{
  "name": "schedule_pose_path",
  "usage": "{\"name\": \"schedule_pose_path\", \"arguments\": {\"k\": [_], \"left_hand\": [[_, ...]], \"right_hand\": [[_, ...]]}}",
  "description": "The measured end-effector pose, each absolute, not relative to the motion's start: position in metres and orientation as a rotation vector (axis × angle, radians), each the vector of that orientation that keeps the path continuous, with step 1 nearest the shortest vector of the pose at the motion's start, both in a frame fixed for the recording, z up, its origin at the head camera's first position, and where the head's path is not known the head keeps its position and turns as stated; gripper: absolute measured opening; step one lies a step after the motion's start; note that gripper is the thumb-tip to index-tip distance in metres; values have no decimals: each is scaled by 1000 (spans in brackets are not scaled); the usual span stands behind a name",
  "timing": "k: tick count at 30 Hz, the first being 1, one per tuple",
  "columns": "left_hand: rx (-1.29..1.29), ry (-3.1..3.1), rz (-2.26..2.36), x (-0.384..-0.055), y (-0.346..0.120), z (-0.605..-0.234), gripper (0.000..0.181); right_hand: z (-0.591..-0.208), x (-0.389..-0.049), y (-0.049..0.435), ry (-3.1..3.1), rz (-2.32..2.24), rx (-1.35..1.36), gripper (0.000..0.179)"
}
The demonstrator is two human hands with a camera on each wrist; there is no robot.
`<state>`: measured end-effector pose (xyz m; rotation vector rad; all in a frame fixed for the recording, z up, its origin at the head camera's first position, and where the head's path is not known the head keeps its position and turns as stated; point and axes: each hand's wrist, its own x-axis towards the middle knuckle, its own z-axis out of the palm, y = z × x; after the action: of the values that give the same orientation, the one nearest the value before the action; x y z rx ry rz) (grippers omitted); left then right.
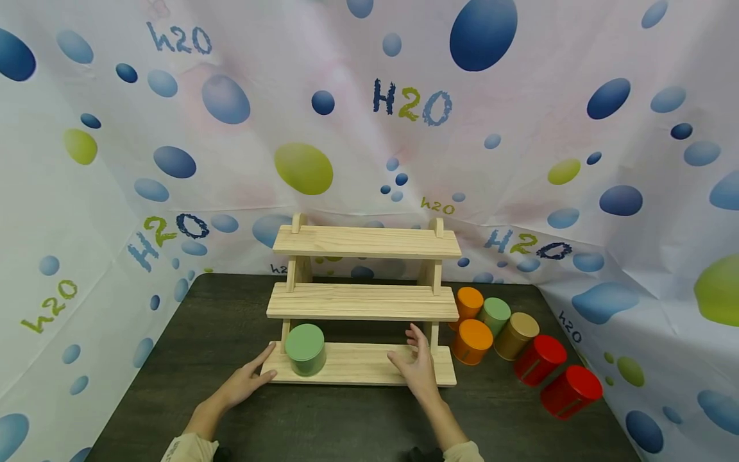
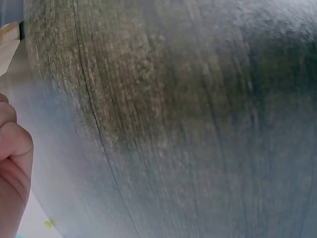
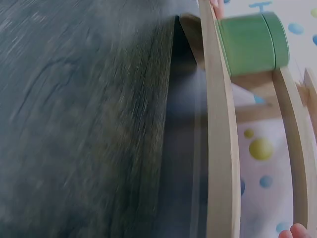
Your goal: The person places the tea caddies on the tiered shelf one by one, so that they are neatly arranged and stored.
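A three-tier wooden shelf [image 1: 364, 303] stands on the dark table. On the left part of its bottom tier a green canister [image 1: 305, 350] sits upright; the right wrist view shows this green canister [image 3: 252, 43] too. My left hand [image 1: 239, 385] touches the left end of the bottom tier, index finger and thumb spread. Only part of the left hand [image 2: 14, 163] shows in the left wrist view, with bent fingers. Over the right part of the bottom tier is my right hand [image 1: 418, 367], fingers apart and loosely bent, holding nothing. Its fingertips [image 3: 298, 229] appear in the right wrist view.
Right of the shelf stand several canisters: two orange [image 1: 473, 342], one green [image 1: 495, 314], one gold [image 1: 517, 336] and two red [image 1: 572, 392]. A white dotted curtain [image 1: 358, 128] surrounds the dark table [image 1: 323, 423] at the back and sides.
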<state>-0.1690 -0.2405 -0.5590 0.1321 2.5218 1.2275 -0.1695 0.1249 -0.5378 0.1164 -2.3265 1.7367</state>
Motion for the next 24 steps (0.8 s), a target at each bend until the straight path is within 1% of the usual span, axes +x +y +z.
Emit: {"name": "schedule_pose_path", "arguments": {"k": [15,24], "left_hand": [[113,2525,1212,-168,-240,-559,72],[128,2518,1234,-168,-240,-559,72]], "right_hand": [[-544,-163,186,-2235,1593,-185,68],[-547,-167,212,-2159,1468,-374,68]]}}
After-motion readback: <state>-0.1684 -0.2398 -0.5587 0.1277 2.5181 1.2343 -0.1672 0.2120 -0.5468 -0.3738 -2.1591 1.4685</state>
